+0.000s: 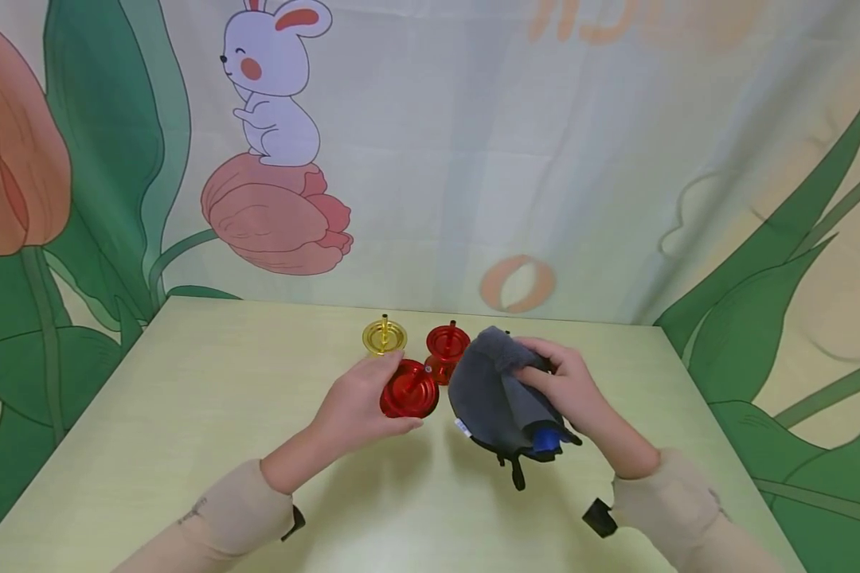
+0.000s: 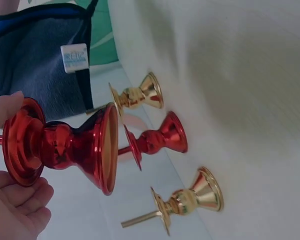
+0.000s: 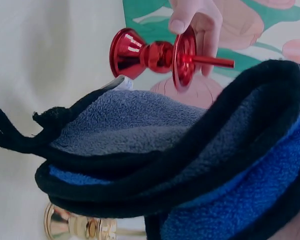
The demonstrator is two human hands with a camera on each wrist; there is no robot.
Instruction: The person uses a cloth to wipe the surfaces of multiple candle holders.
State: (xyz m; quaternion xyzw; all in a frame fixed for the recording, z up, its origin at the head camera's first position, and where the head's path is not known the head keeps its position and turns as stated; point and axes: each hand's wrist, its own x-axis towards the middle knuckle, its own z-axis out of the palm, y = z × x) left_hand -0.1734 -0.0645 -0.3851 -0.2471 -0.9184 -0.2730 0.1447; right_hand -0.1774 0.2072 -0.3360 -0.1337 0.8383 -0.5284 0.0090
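My left hand (image 1: 354, 399) holds a shiny red candlestick (image 1: 410, 388) above the table, thumb and fingers at the rim of its dish. In the left wrist view this candlestick (image 2: 60, 145) lies tilted sideways, its flared base pointing away from the palm. A folded cloth (image 1: 490, 390), grey outside with blue inside and black edging, hangs from my right hand (image 1: 566, 386), pinched between thumb and fingers. The right wrist view has the cloth (image 3: 140, 125) just apart from the red candlestick (image 3: 157, 57). Cloth covers most of the right fingertips there.
Behind the hands stand a gold candlestick (image 1: 385, 337) and a second red one (image 1: 447, 342). Another gold candlestick (image 2: 136, 97), mostly hidden by the cloth in the head view, stands on the right. A printed curtain (image 1: 430, 159) hangs along the pale table's (image 1: 208, 382) back edge.
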